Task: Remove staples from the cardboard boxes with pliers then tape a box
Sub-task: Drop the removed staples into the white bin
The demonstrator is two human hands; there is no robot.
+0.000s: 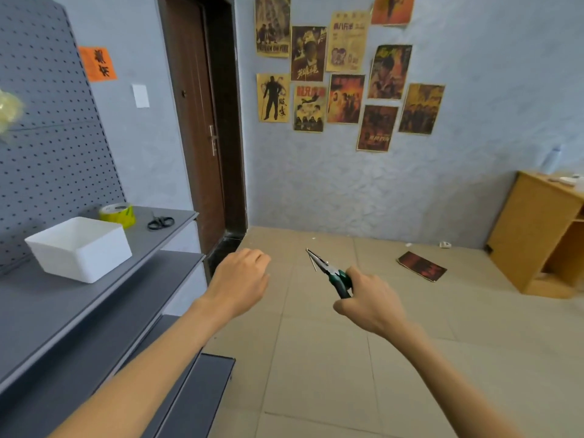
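1. The right hand (369, 300) grips the green handles of the pliers (328, 271); its fingers are curled round them and mostly hidden behind the hand.
2. The plier tips point up and left, and a thin metal piece, perhaps a staple (313, 264), hangs at them.
3. The left hand (241, 281) holds nothing; its fingers curl loosely downward, tips hidden.
4. No cardboard box shows.
5. The tape roll (118, 214) stands on the grey shelf (63, 311), partly behind the white bin (80, 248), near the scissors (160, 222).
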